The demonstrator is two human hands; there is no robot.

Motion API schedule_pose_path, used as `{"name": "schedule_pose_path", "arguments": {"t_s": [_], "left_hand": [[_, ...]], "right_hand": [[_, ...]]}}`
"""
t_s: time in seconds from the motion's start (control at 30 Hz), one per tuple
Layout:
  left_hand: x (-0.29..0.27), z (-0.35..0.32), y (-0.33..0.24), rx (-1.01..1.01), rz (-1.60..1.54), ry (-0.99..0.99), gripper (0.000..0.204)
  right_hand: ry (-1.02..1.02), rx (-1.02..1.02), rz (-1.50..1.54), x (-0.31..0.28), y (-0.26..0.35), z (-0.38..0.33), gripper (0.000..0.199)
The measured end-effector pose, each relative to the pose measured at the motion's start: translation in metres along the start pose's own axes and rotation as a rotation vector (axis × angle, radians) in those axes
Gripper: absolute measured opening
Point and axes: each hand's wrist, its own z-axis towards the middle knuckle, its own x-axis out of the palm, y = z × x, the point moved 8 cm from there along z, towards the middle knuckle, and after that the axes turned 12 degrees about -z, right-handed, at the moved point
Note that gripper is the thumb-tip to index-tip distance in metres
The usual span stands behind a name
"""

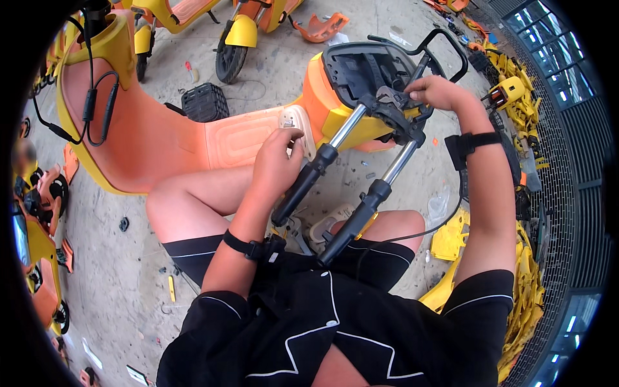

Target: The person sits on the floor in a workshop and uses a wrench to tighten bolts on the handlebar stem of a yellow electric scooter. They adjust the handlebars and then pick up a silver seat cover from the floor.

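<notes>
An orange and yellow scooter body [161, 135] lies on its side in front of me. Its black and silver front fork [351, 174] points toward my lap, the two legs reaching down between my knees. My left hand [277, 161] rests on the upper end of the left fork leg, fingers curled beside the orange footboard edge. My right hand [442, 92] grips the black bracket at the fork crown [393, 106], next to the open black front housing [367, 68]. Both wrists wear black straps.
Other yellow scooters [238, 32] stand at the back. A black pedal-like block [203, 102] lies on the concrete floor. Yellow plastic panels [522, 284] are piled at my right along a dark grated wall. More scooter parts lie at the left edge [39, 213].
</notes>
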Motion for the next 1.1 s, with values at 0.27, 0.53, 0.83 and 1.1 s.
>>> {"name": "schedule_pose_path", "arguments": {"t_s": [0.27,0.53,0.83,1.1], "left_hand": [[0.019,-0.023,0.023,-0.237,-0.039,0.188,0.025],[0.030,-0.061,0.057,-0.394,-0.216,0.362,0.048],[0.044,-0.078,0.086,-0.559,-0.256,0.545,0.068],[0.014,-0.045,0.021,-0.051,-0.115,0.011,0.050]], "right_hand": [[-0.261,0.045,0.057,0.031,0.003,-0.065,0.035],[-0.381,0.084,0.004,0.044,0.011,-0.121,0.035],[-0.426,0.098,0.268,0.090,0.065,-0.148,0.057],[-0.324,-0.022,0.404,0.110,0.139,-0.136,0.053]]}}
